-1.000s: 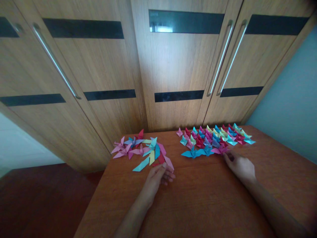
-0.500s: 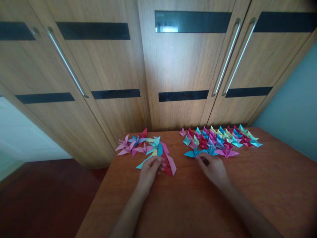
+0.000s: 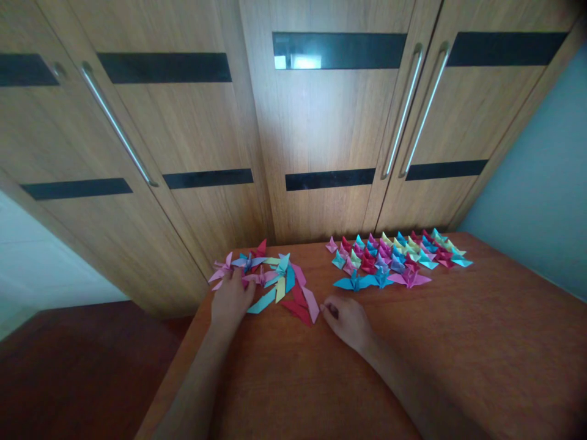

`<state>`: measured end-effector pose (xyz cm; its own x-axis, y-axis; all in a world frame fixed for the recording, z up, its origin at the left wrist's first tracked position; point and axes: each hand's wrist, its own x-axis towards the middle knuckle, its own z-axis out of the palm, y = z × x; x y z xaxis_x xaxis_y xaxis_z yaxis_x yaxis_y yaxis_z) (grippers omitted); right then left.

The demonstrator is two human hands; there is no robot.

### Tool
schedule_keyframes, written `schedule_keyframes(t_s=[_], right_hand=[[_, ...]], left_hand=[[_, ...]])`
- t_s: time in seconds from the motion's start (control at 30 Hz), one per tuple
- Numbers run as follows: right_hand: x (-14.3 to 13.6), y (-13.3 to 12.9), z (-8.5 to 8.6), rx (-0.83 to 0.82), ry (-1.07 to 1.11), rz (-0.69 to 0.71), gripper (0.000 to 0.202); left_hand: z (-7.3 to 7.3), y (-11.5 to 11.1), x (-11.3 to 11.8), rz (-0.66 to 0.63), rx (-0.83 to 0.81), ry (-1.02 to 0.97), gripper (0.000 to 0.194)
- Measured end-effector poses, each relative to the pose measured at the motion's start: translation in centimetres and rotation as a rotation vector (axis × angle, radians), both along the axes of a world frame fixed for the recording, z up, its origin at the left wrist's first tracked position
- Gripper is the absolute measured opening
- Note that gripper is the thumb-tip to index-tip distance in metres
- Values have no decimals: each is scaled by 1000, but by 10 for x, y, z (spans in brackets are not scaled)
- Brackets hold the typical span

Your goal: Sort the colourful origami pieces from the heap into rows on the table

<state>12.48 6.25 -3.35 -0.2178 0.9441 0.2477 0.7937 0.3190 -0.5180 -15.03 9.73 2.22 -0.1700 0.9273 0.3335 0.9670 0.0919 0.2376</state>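
At the left edge of the frame, beyond the table (image 3: 275, 385), there is a dark floor (image 3: 82, 360). In the lower left of the centre, the left hand (image 3: 230, 300) lies over the pink paper birds (image 3: 223, 265); its fingers are a little spread and bent downward, and whether they have hold of a bird I cannot tell. Just beside these, a blue paper bird (image 3: 249, 262) and a red paper bird (image 3: 259, 249) are seen. Next, near the middle, flat folded papers (image 3: 297, 311) in red, pink, yellow and blue lie loosely together. At their right side is the right hand (image 3: 351, 324), with thumb and first finger curled close to each other, near the pink paper (image 3: 310, 304); if something thin is between the tips, I cannot tell. Farther right, opened birds (image 3: 410, 277), blue and pink, stand in front of close rows of small paper birds (image 3: 397, 250).
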Motion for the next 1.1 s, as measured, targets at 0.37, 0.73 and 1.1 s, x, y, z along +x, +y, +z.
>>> schedule_keyframes(t_s=[0.37, 0.73, 1.1], right_hand=[[-1, -1, 4, -17, 0, 21, 18], [1, 1, 0, -24, 66, 24, 19], [1, 3, -2, -19, 84, 22, 20]], left_hand=[[-16, 11, -12, -59, -5, -264, 32], [6, -2, -21, -10, 178, -633, 32], [13, -1, -21, -82, 237, -1000, 36]])
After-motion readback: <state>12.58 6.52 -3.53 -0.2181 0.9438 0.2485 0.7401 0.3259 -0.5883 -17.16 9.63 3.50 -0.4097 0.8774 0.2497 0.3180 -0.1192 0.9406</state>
